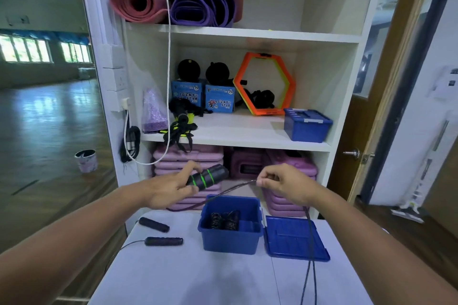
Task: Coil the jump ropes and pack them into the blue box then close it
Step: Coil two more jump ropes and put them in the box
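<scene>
Hands are raised side by side above a pale white desk (198, 277), in front of a white shelf unit (247, 136). The left hand (171, 188) grips a pair of black foam jump-rope handles with bright green rings (207, 177), its fingers (193, 189) curled round their near end so the handles point up and to the right. The right hand (285, 184) pinches the thin dark cord (233, 189) of that rope between thumb and forefinger. From the pinch one stretch of cord slopes down to the left behind the box, and two strands drop across the lid and off the near edge of the desk.

Below the hands an open blue plastic box (228, 242) stands on the desk, with a coiled black rope (224, 221) already lying inside it. Its flat blue lid (295, 240) lies on the desk, touching the box's right side. To the left of the box two more black handles (154, 224) lie apart on the desk, the nearer one trailing a thin cord off the left edge.

On the middle shelf a second blue box with its lid on (307, 126) sits at the right, near an orange hexagonal ring (265, 84).
</scene>
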Available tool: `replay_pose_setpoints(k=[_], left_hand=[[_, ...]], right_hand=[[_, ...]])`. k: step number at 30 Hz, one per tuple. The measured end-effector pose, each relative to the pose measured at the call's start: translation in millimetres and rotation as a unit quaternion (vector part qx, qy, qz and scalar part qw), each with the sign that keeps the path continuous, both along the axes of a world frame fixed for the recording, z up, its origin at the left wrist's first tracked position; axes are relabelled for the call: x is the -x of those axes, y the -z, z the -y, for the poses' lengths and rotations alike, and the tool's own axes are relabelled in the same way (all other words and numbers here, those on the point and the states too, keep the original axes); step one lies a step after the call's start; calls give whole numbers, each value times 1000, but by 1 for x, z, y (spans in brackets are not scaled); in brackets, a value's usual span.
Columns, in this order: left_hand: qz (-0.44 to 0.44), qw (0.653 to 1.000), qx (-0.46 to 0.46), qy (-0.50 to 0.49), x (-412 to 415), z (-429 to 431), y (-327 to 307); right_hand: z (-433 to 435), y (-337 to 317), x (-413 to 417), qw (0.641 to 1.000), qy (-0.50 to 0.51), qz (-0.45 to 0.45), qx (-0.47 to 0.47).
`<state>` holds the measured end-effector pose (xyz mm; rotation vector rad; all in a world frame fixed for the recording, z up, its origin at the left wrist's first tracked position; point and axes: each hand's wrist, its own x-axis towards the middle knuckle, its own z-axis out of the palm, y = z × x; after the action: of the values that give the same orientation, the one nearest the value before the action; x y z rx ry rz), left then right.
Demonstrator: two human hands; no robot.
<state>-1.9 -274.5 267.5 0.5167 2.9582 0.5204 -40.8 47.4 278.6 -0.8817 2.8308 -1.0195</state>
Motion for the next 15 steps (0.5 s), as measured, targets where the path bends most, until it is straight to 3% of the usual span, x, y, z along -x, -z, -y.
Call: replay_pose_setpoints(k=[5,13,15], left_hand=[[7,999,2,33,-7,-11,9],[53,990,-110,66,-25,-47,1],[25,989,-114,90,-34,-61,-8]], right_hand=[[2,-13,1,998,-22,-24,53],[7,-31,10,991,-21,-90,97],[9,-30,12,989,-25,-82,124]])
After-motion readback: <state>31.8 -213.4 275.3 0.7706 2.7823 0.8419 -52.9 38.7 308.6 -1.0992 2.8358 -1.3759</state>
